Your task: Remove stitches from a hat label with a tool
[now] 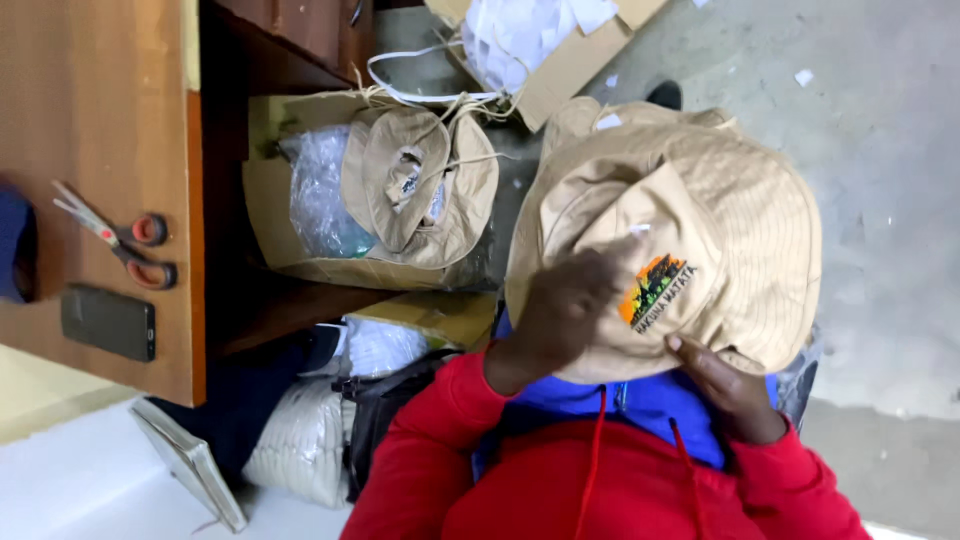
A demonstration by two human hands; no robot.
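Observation:
A beige bucket hat (700,200) with a bright embroidered patch (655,290) on its front is held in front of my chest. My left hand (570,305) lies on the hat's crown beside the patch, its fingers pressed into the cloth, a little blurred. My right hand (725,385) grips the brim's lower edge from beneath, thumb on top. Both arms wear red sleeves over a blue garment.
An open cardboard box (270,220) on the floor holds more beige hats (420,185) and a clear plastic bag. A wooden desk (100,120) at left carries red-handled scissors (120,240) and a dark phone (108,322). Another carton with white pieces (545,45) lies beyond. White bundles (310,440) and a black bag sit under the desk.

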